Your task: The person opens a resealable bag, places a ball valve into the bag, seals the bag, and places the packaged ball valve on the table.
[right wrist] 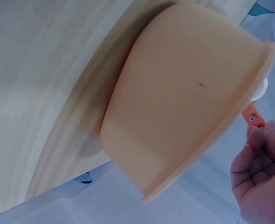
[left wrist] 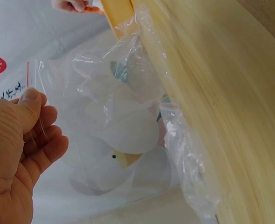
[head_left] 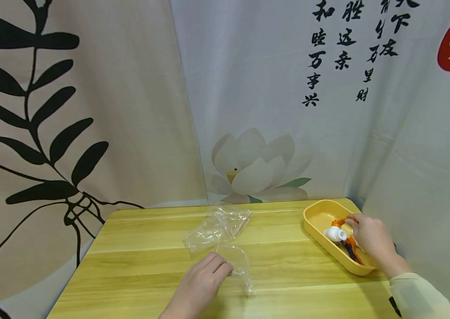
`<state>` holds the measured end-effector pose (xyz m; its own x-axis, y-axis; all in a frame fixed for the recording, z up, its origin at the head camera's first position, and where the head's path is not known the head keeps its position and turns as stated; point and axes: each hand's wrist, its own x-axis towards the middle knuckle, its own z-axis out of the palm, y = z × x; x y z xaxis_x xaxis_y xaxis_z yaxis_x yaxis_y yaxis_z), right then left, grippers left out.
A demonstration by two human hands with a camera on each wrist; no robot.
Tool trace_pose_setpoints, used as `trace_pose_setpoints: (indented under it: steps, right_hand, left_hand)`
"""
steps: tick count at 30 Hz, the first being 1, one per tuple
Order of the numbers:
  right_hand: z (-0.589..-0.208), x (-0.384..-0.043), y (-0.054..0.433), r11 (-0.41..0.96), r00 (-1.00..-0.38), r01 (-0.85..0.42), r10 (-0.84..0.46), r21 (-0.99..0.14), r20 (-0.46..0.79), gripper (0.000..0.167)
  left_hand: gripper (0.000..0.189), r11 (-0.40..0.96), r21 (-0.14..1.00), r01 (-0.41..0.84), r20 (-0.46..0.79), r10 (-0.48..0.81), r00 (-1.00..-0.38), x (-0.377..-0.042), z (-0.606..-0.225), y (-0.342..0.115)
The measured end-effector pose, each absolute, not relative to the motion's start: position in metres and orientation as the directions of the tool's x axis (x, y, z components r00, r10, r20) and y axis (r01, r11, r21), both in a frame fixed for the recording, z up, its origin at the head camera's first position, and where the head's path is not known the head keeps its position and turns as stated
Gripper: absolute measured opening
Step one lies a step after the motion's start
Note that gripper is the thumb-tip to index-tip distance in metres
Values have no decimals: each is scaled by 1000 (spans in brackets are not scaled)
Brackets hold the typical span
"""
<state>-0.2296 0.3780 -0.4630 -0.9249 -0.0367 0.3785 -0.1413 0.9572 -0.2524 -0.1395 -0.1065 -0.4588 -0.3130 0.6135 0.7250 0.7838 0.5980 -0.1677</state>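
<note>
My left hand (head_left: 205,281) pinches the edge of a clear zip bag (head_left: 238,261) above the front middle of the table. In the left wrist view the thumb and fingers of the left hand (left wrist: 23,140) hold the bag (left wrist: 95,93) by its red-lined top edge. Over the yellow tray (head_left: 314,230), my right hand (head_left: 372,237) pinches an orange strip (head_left: 338,223). Round metal studs show on this orange strip (right wrist: 252,115) in the right wrist view; its exact kind cannot be told. A white bottle-like piece (head_left: 334,234) lies beside it in the tray.
Another clear plastic bag (head_left: 217,228) lies crumpled behind the left hand. An orange and dark-handled item (head_left: 352,250) is in the tray, partly hidden by the right hand. The wooden table (head_left: 137,257) ends at a printed curtain (head_left: 257,110) behind.
</note>
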Motion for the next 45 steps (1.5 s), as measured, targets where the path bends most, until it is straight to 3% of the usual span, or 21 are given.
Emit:
trace_pose_setpoints:
  steps: [4,14,23,31,41,45]
  right_hand:
    - [-460,-226,378,956,-890,-171,-47,-238,454,18]
    - [-449,-221,372,947,-820,-223,-53,-233,570,13]
    - [-435,-213,358,933,-817,-234,-36,-274,575,18]
    - [-421,-201,336,921,-767,-290,-62,-259,638,19]
    - [-407,-193,312,882,-590,-441,-144,-167,794,19]
    - [-402,-192,303,844,-494,-523,-185,-121,850,57]
  left_hand:
    - [26,593,-171,787,727,615,-305,-140,-460,-106]
    - [20,601,-172,781,733,608,-307,-140,-461,-106]
    - [15,614,-148,775,720,604,-341,-139,-462,-106]
    - [14,608,-159,778,733,601,-320,-140,-462,-105]
    - [22,596,-150,789,730,605,-319,-141,-462,-106]
    - [23,597,-150,788,726,608,-322,-140,-461,-106]
